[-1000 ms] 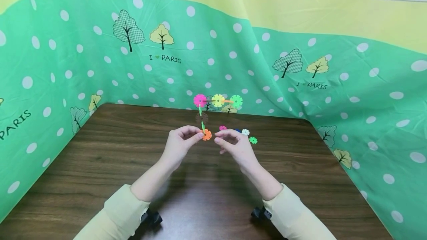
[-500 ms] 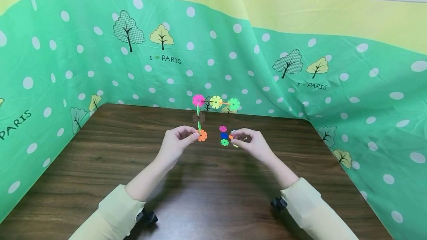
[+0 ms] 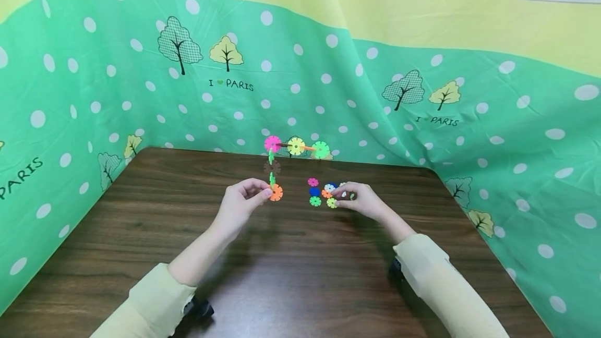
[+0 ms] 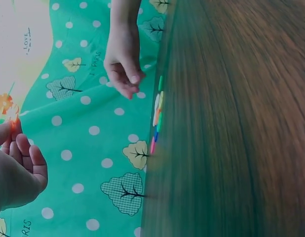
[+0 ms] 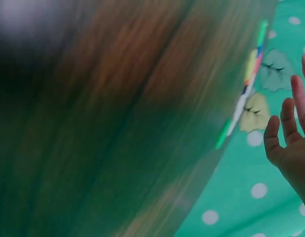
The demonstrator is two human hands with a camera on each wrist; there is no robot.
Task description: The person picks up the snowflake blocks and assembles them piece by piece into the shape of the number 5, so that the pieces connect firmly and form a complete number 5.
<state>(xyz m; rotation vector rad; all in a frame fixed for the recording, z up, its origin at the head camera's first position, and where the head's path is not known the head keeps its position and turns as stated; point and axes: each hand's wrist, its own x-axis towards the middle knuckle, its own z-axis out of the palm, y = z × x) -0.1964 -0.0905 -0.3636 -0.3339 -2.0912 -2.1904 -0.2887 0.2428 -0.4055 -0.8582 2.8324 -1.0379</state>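
Note:
My left hand (image 3: pixel 238 203) pinches an orange snowflake disc (image 3: pixel 276 192) between thumb and fingertips. That disc is the lower end of a linked chain of notched plastic discs, held up off the table. Above it come an edge-on green disc (image 3: pixel 272 178), a brown disc (image 3: pixel 272 167) and a pink disc (image 3: pixel 272 144). From the pink one the chain runs right through a yellow disc (image 3: pixel 296 146) to a light green disc (image 3: pixel 321 149). My right hand (image 3: pixel 363 200) hovers over loose discs, fingers loosely bent. Its fingers (image 5: pixel 289 121) show nothing held in the right wrist view.
Loose discs lie on the brown wooden table (image 3: pixel 281 275), among them a pink disc (image 3: pixel 313 182), a blue disc (image 3: pixel 314 191) and a green disc (image 3: pixel 315 201). Several more are partly covered by the right hand. A green dotted cloth (image 3: pixel 263 87) stands behind the table.
My right hand has moved from beside the orange disc rightward to over the loose discs. My left hand has shifted slightly left, carrying the chain along.

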